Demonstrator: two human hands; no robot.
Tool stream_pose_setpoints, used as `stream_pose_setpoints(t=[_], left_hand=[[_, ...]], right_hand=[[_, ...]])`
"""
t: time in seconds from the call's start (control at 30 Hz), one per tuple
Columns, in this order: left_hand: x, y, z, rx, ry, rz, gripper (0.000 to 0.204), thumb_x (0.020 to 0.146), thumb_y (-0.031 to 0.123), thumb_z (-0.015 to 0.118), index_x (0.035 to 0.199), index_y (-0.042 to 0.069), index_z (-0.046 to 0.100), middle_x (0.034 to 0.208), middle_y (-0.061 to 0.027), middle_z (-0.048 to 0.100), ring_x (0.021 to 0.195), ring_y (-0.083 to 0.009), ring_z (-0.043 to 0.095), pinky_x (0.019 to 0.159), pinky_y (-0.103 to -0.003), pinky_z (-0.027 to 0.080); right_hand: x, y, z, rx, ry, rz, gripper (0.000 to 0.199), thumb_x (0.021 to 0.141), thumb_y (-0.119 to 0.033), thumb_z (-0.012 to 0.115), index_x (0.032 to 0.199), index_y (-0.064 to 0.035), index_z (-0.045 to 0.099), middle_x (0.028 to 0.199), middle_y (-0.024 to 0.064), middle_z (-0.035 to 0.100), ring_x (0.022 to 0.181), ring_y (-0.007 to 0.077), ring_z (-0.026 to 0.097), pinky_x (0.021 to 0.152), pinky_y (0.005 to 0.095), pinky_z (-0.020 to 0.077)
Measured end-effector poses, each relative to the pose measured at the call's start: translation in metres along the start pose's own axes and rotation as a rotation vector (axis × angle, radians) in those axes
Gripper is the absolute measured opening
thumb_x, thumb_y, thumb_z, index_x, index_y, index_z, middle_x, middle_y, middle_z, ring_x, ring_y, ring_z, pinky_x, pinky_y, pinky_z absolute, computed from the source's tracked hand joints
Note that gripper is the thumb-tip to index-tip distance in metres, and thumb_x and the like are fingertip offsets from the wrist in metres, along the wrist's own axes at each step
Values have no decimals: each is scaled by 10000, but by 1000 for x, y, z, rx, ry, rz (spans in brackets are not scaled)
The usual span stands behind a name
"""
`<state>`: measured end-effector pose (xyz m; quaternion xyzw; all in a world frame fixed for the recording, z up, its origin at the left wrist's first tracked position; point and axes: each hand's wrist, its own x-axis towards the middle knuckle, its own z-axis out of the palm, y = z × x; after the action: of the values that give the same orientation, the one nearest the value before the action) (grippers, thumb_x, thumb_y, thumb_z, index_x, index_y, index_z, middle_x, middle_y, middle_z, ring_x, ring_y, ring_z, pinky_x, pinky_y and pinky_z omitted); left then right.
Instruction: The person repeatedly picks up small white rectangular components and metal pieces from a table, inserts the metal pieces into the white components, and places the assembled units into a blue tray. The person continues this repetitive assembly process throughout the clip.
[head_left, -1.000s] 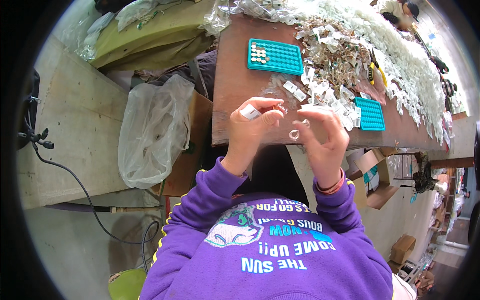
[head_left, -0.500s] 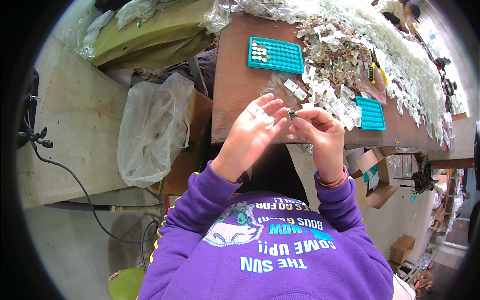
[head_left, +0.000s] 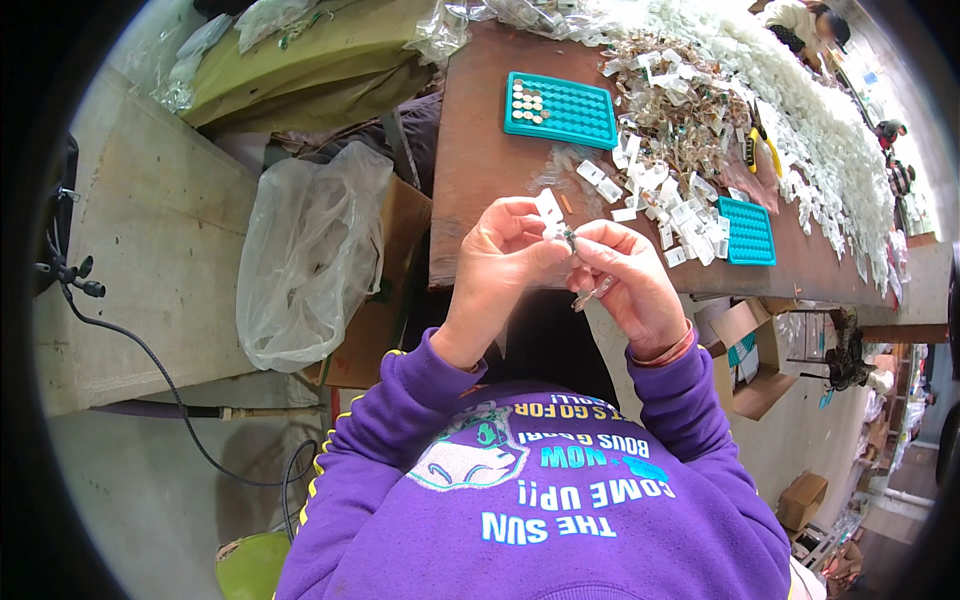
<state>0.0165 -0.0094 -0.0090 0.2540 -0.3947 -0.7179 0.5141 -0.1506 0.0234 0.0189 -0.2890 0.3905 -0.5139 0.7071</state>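
Over the near edge of the brown table, my two hands meet fingertip to fingertip. My left hand (head_left: 508, 250) is closed around a small white plastic piece (head_left: 548, 208) that sticks up above the thumb. My right hand (head_left: 628, 268) pinches a tiny dark green part (head_left: 571, 240), which touches the white piece or lies right against it. From beneath the right fingers hangs a bit of thin clear and brownish material (head_left: 592, 293), perhaps wire. The fingertips partly hide both small parts, so their exact kinds cannot be made out.
A teal tray (head_left: 580, 112) with several round silvery discs lies beyond my hands. To its right spreads a heap of white plastic pieces and thin wires (head_left: 668, 130). Yellow-handled pliers (head_left: 752, 150) and a second teal tray (head_left: 748, 232) sit at the right. Left of the table hangs a clear plastic bag (head_left: 312, 255).
My hands have come together. The left fingers, spread before, have curled around the white piece, which now stands upright against the green part. Clear, brownish material now hangs below my right fingers.
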Motion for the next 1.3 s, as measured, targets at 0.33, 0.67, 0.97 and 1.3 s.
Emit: stream_pose_setpoints(t=[0.33,0.67,0.97,1.3], left_hand=[[1,6,-4,50,-57,-39,172,848,-1,685,954,46,558,902,-34,640,853,-80,603,782,-220,495],[0,25,-3,154,-240,-161,176,815,-35,700,918,27,571,855,-32,636,785,-79,611,703,-220,506],[-5,17,4,-48,-274,-146,115,857,-28,657,927,16,577,879,-48,647,819,-93,629,704,-231,521],[-5,4,10,209,55,72,157,836,39,721,906,18,582,842,-34,656,787,-62,616,700,-206,516]], right_hand=[[-5,-5,7,-425,65,-173,177,877,-138,683,938,24,646,805,44,661,696,87,618,640,208,494],[-10,-22,-5,-403,-151,4,159,854,-114,693,930,12,634,855,67,659,742,104,630,679,230,518],[-11,1,-5,-80,-133,156,201,892,-217,650,928,-31,582,895,46,611,813,109,624,755,285,557],[-25,-5,11,-785,92,-336,100,890,-81,653,905,18,653,775,31,649,696,80,629,589,189,468]])
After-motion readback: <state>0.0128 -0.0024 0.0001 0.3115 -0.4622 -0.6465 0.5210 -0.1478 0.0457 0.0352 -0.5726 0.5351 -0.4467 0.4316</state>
